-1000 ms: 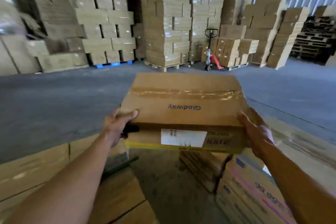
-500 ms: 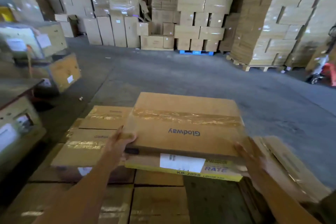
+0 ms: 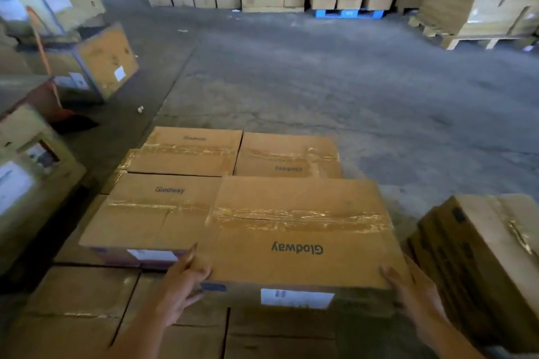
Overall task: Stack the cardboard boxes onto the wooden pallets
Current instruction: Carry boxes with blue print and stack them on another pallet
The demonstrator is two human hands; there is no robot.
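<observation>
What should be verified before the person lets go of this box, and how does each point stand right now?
1. Left hand holds the near left corner of the box: ok.
2. Right hand holds the near right corner: ok.
3. Box roughly level, taped side up: ok.
4. Snug against the left neighbour: cannot tell.
5. Fully resting on the lower layer: cannot tell.
6. Clear of the tilted box on the right: ok.

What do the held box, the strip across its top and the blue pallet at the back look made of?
Held box: matte brown cardboard, creased edges, printed logo. Strip: clear glossy plastic tape, glinting. Blue pallet: likely plastic, uniform colour; too distant to confirm.
</observation>
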